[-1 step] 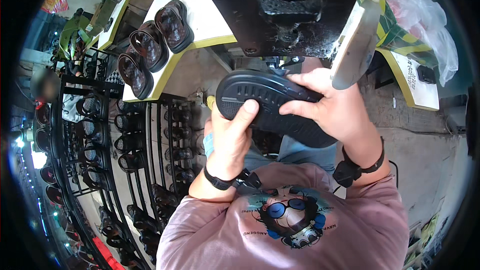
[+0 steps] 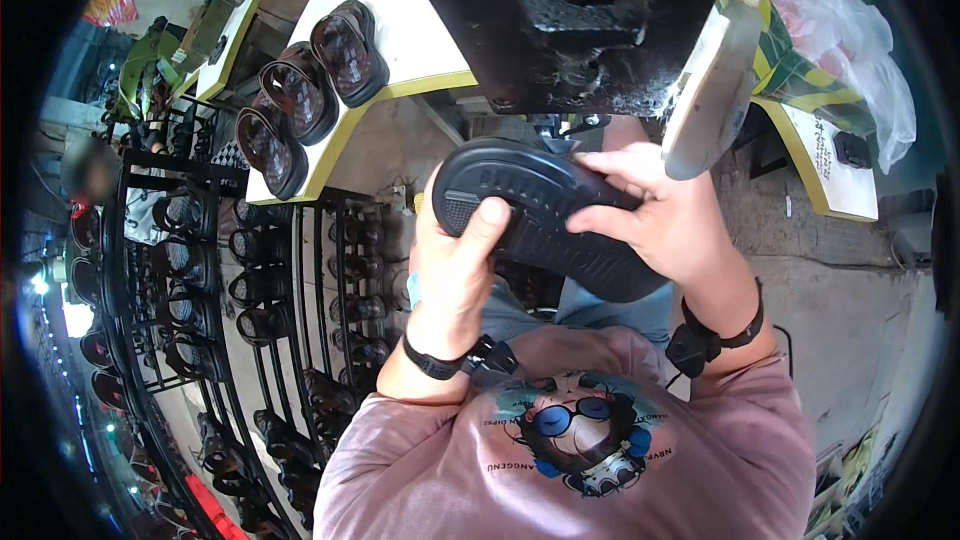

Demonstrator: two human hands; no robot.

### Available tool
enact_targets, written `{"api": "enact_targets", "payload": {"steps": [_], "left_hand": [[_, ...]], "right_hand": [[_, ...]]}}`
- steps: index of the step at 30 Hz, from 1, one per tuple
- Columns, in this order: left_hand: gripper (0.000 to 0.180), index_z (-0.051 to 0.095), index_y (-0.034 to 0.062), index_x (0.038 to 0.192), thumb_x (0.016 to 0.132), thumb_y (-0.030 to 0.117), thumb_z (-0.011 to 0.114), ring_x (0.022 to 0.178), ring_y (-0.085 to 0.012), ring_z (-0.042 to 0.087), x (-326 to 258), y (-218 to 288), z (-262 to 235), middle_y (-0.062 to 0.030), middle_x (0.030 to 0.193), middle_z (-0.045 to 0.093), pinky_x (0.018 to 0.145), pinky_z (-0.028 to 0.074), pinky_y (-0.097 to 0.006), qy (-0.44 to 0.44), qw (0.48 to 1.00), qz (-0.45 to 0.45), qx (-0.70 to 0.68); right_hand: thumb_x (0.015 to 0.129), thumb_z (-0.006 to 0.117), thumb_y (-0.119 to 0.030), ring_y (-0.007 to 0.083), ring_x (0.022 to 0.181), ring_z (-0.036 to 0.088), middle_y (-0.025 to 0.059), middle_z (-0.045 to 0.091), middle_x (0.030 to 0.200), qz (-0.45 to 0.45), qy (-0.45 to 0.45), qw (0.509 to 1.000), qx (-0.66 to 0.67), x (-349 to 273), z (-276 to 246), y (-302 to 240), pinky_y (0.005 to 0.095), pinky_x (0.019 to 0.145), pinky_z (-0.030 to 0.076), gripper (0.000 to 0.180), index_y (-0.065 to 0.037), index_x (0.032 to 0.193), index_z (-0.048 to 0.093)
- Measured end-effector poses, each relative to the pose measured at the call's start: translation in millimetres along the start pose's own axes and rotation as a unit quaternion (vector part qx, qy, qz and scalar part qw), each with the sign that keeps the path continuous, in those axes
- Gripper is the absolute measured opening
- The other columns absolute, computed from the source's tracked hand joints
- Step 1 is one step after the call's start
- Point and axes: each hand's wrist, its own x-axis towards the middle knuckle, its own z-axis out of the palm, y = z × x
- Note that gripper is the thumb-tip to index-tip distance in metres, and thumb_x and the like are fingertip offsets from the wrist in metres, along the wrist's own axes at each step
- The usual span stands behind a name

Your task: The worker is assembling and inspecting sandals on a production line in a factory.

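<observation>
A black sandal [image 2: 545, 205] is held sole-up in front of me, its ridged tread facing me. My left hand [image 2: 452, 252] grips its left end, with the thumb pressed on the tread and the fingers hidden beneath. Toward the other end, my right hand [image 2: 672, 220] pinches the far edge, its thumb on the sole and its fingers along the rim. The sandal's far edge lies close to a small metal part [image 2: 560, 132] below the dark machine head [image 2: 580, 50]; whether they touch I cannot tell.
Three brown sandals [image 2: 298, 85] stand on the white, yellow-edged table [image 2: 405, 30] at the far left. Black racks [image 2: 222, 270] full of sandals fill the left side. A rounded metal plate [image 2: 712, 105] hangs right of the machine, near a plastic bag [image 2: 850, 50].
The sandal has tilted slightly, its right end dropping a little toward me. Both hands have shifted slightly with it and keep their hold.
</observation>
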Motion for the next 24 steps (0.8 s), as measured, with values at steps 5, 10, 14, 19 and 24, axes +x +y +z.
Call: {"api": "enact_targets", "payload": {"steps": [5, 10, 14, 19, 24], "left_hand": [[0.054, 0.049, -0.0004, 0.109, 0.070, 0.019, 0.081, 0.094, -0.0215, 0.062, 0.5, 36.2, -34.0, -0.0128, 0.100, 0.063, 0.084, 0.050, -0.032, 0.034, 0.955, 0.236, 0.176], [0.045, 0.055, 0.0009, 0.105, 0.068, 0.009, 0.078, 0.104, -0.0323, 0.059, 87.6, 44.0, -56.9, -0.0203, 0.112, 0.061, 0.092, 0.046, -0.042, -0.044, 0.768, 0.512, 0.382], [0.047, 0.056, 0.0060, 0.112, 0.068, 0.001, 0.070, 0.116, -0.0286, 0.052, 149.3, 9.6, -81.9, -0.0134, 0.114, 0.061, 0.101, 0.036, -0.046, -0.067, 0.669, 0.332, 0.662], [0.048, 0.051, 0.0080, 0.123, 0.077, 0.007, 0.063, 0.124, -0.0271, 0.045, 139.2, -26.4, -103.1, -0.0110, 0.129, 0.052, 0.104, 0.031, -0.045, -0.019, 0.650, 0.304, 0.696], [0.043, 0.056, 0.0059, 0.115, 0.074, 0.010, 0.067, 0.116, -0.0301, 0.050, 83.1, -15.5, -135.8, -0.0141, 0.122, 0.055, 0.099, 0.038, -0.042, 0.026, 0.712, 0.272, 0.647]], "right_hand": [[0.089, 0.060, -0.023, 0.0243, 0.103, 0.058, 0.0194, 0.058, 0.116, 0.276, 0.169, 0.941, 0.102, -114.3, 33.2, 132.2, 0.0320, 0.089, 0.045, 0.040, 0.005, 0.117, 0.055], [0.090, 0.047, -0.054, 0.0246, 0.102, 0.057, 0.0138, 0.061, 0.112, 0.625, 0.171, 0.707, 0.283, -366.8, 63.7, 231.3, 0.0338, 0.087, 0.044, 0.058, -0.003, 0.115, 0.058], [0.091, 0.047, -0.051, 0.0237, 0.099, 0.057, 0.0131, 0.061, 0.108, 0.604, 0.161, 0.750, 0.215, -372.1, 68.7, 235.3, 0.0338, 0.086, 0.045, 0.054, -0.002, 0.113, 0.058], [0.093, 0.047, -0.046, 0.0226, 0.094, 0.057, 0.0122, 0.061, 0.102, 0.585, 0.170, 0.782, 0.130, -373.1, 70.1, 236.3, 0.0338, 0.084, 0.045, 0.049, -0.001, 0.109, 0.058], [0.094, 0.048, -0.042, 0.0215, 0.090, 0.058, 0.0114, 0.061, 0.097, 0.561, 0.174, 0.808, 0.049, -368.2, 71.9, 238.5, 0.0338, 0.082, 0.046, 0.045, 0.000, 0.106, 0.058]]}}
